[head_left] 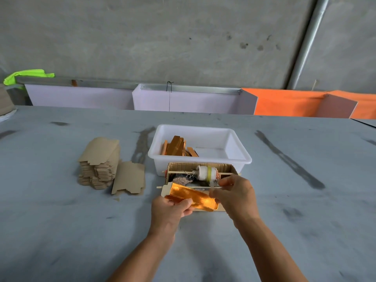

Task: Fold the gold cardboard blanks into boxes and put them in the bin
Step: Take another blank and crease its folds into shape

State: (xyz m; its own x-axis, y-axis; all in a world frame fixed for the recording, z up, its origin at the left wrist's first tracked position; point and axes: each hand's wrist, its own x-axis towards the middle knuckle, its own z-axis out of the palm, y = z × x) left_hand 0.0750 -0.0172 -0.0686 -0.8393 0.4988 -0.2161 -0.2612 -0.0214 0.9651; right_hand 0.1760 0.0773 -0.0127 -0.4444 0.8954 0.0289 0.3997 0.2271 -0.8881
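Note:
I hold a long gold cardboard box point(189, 195), partly folded, just above the table in front of me. My left hand point(173, 208) grips its near left end from below, thumb on the gold face. My right hand point(234, 195) pinches its right end, fingers curled over the top. A tan end flap sticks out at the box's left end. Behind it stands a white plastic bin point(238, 153) with several folded gold boxes point(177, 146) leaning in its left half. A stack of flat blanks point(99, 161), brown side up, lies to the left, with one loose blank point(130, 178) beside it.
Between the bin and my hands sits a small open cardboard tray point(173, 166) with a wrapped white roller point(206, 173) on thin wooden sticks. Lilac and orange panels point(183, 98) stand along the table's far edge, under a concrete wall.

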